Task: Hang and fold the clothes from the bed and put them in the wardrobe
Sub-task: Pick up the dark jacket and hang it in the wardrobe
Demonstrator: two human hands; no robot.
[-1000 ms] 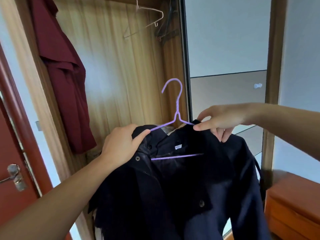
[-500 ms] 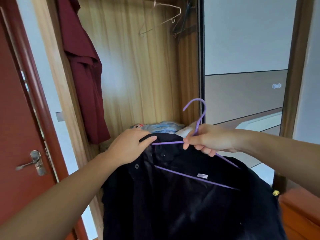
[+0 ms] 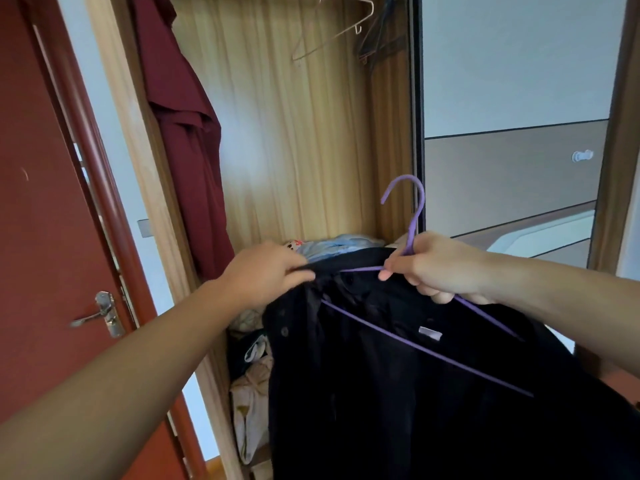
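Note:
A dark navy jacket hangs on a purple wire hanger in front of the open wardrobe. My left hand pinches the jacket's collar at its left shoulder. My right hand grips the hanger just below its hook, which points up and left. The hanger's lower bar runs slanting down to the right across the jacket's inside, past a small white label.
A maroon garment hangs at the wardrobe's left. Bare wire hangers and dark ones hang from the rail above. Folded clothes lie on the shelf, more bundles below. A red door stands left; the sliding wardrobe door right.
My right hand moved from the jacket's right shoulder to the hanger's neck. The jacket and hanger tilted down to the right, and the view came closer to the wardrobe.

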